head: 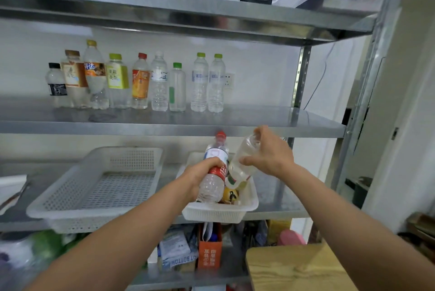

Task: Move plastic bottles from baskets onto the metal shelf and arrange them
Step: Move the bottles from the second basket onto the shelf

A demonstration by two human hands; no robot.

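Note:
My left hand (203, 173) grips a clear red-capped bottle (215, 168) with a red and white label, held upright above the small white basket (219, 213). My right hand (268, 152) grips a second clear bottle (242, 163), tilted with its top toward the upper right and its base over the same basket. A yellow item (231, 194) lies in that basket beneath both bottles. On the middle metal shelf (259, 123) several capped bottles (141, 81) stand upright in a row along the back wall, at the left and centre.
A larger white perforated basket (98, 187) sits on the lower shelf to the left, with nothing visible inside. The top shelf (164, 6) carries bottles and packages. Bags and an orange box (209, 253) fill the bottom level. A wooden tabletop (294, 267) juts in at lower right.

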